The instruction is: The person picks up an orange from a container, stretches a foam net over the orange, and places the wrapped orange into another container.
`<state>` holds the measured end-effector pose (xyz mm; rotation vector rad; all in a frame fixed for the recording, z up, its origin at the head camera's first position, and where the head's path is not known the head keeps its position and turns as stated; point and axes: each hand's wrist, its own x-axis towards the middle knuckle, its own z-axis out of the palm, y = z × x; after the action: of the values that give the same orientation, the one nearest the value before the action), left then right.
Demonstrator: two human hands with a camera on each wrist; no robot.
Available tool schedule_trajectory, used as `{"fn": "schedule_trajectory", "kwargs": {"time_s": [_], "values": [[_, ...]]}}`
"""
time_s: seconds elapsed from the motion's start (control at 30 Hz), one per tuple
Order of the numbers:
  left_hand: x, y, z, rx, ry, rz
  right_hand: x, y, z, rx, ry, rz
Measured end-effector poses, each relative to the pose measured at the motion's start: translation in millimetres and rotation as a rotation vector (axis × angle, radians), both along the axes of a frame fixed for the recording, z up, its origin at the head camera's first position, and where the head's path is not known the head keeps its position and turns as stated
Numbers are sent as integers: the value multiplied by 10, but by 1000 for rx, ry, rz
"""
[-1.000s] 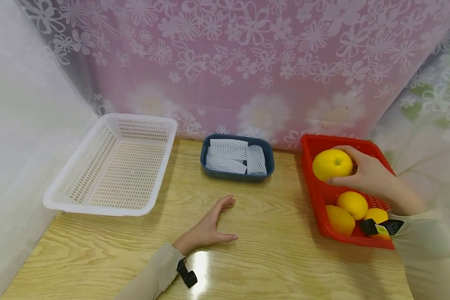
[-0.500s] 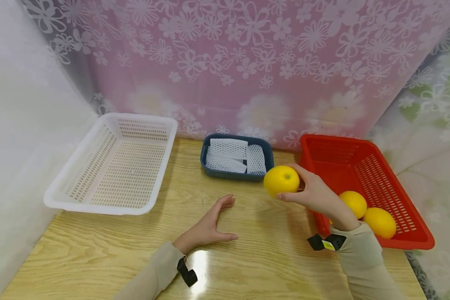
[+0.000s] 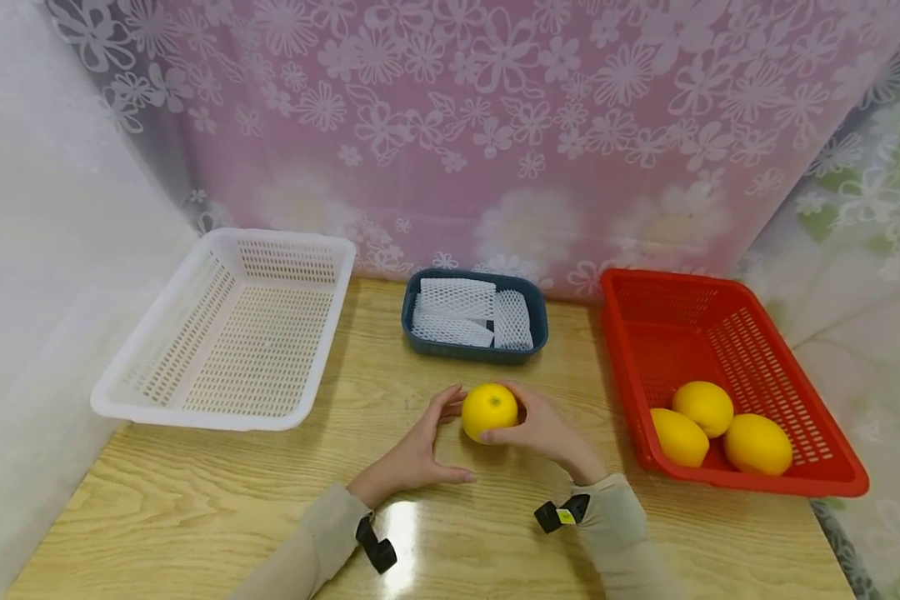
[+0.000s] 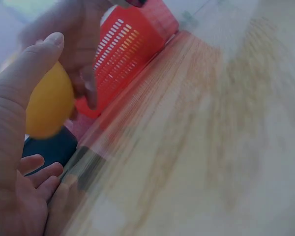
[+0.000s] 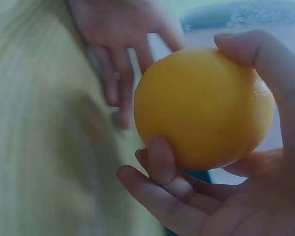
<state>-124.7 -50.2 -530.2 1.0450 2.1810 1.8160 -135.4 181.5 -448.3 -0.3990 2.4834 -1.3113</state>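
My right hand [image 3: 546,432] grips an orange [image 3: 489,412], yellow and smooth, over the middle of the table. In the right wrist view, thumb and fingers curl round the orange [image 5: 201,110] from the right and below. Close by on the left, my left hand [image 3: 408,457] stands with its thumb spread from its fingers and holds nothing. Its fingertips are beside the fruit in the head view; whether they touch it I cannot tell. The left wrist view shows the orange [image 4: 50,105] partly hidden behind the left thumb.
On the right stands a red basket [image 3: 622,367] with several oranges [image 3: 703,408] at its near end. A dark blue tray [image 3: 472,353] behind the hands holds white foam net sleeves [image 3: 457,298]. The white basket [image 3: 321,333] is on the left of the wooden table [image 3: 217,508].
My right hand has lifted the orange out of the red basket and carried it left and nearer, up to the left hand. The left hand has stayed in place.
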Motion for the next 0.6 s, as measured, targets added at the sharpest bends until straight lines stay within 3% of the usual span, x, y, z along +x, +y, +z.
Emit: {"fn": "schedule_trajectory", "kwargs": {"time_s": [0.17,0.37,0.6], "values": [[8,-8,-14,-28,2,6,41,-80,-194,-18,-13,17],[29,-23,-12,-69,-34,26,74,-148,-305,-99,-24,55],[115,74,116,-70,-118,122,68,-201,-372,-190,-69,61]]}}
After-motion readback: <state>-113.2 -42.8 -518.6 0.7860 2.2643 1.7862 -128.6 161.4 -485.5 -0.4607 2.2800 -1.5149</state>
